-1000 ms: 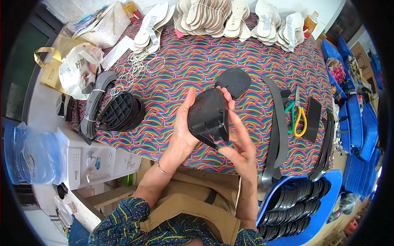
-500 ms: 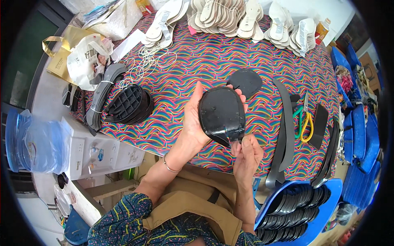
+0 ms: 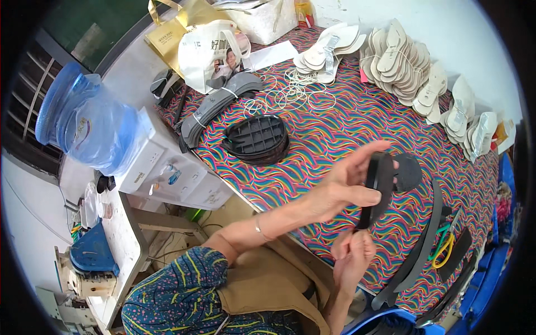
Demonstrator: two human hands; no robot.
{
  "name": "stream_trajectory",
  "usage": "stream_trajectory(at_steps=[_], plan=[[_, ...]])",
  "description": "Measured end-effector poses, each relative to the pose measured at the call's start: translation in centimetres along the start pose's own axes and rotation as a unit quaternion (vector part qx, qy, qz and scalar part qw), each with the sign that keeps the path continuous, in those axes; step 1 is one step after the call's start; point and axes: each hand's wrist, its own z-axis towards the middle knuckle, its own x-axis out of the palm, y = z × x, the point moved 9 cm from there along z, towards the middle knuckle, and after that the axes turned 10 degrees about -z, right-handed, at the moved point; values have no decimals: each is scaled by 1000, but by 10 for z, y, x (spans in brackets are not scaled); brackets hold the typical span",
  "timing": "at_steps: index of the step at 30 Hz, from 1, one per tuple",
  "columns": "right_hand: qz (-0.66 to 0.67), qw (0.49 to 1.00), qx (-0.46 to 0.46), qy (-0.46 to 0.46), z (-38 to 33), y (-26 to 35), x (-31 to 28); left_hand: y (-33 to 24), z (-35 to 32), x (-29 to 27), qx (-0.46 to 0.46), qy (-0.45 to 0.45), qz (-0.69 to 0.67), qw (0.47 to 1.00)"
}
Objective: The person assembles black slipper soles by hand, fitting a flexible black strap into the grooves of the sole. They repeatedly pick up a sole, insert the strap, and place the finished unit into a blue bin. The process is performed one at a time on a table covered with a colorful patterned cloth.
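Note:
A rounded black shoe sole piece [image 3: 377,187] is held up over the table, turned nearly edge-on. My left hand [image 3: 340,192] grips it, with the thumb across its near side and a finger stretched along the top. Below it, my right hand [image 3: 353,248] is closed in a pinch at the piece's lower end; the pinched tip is mostly hidden by the fingers. Just behind, a flat dark rounded piece [image 3: 408,172] lies on the table. To the left stands a stack of black sole pieces [image 3: 258,139], the top one showing a grid of ribs.
Wavy-patterned cloth covers the table [image 3: 312,125]. Bundled cream insoles [image 3: 393,56] line the back. Grey strips [image 3: 421,245], yellow-and-green-handled scissors [image 3: 445,251] and a blue bin [image 3: 391,321] are at right. Left are tied grey strips [image 3: 209,114], bags [image 3: 204,56] and a water dispenser [image 3: 167,162].
My view has swung left. The black sole piece has turned from showing its broad smooth face to nearly edge-on, and my left thumb now lies across it. My right hand stays at its lower end.

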Motion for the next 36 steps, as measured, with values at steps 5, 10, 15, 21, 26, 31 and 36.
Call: stream_trajectory(at_steps=[5,10,15,21,26,31,36], plan=[[-234,957,110,132,-8,-16,26,-135,-34,-1,135,-96,470,867],[-281,946,89,138,7,-40,38,-181,-51,16,83,-62,892,440],[-337,922,99,162,29,-51,61,-178,-51,-32,-67,-62,899,429],[-417,899,19,136,55,-49,76,-168,-49,-63,-117,-62,893,430],[-503,854,-73,113,89,-50,100,-177,-55,-72,-105,-13,854,510],[-612,781,-57,109,123,-61,126,-181,-38,-83,-178,-11,834,522],[-585,796,-36,152,129,-79,145,-184,-54,-95,-169,-14,833,526]])
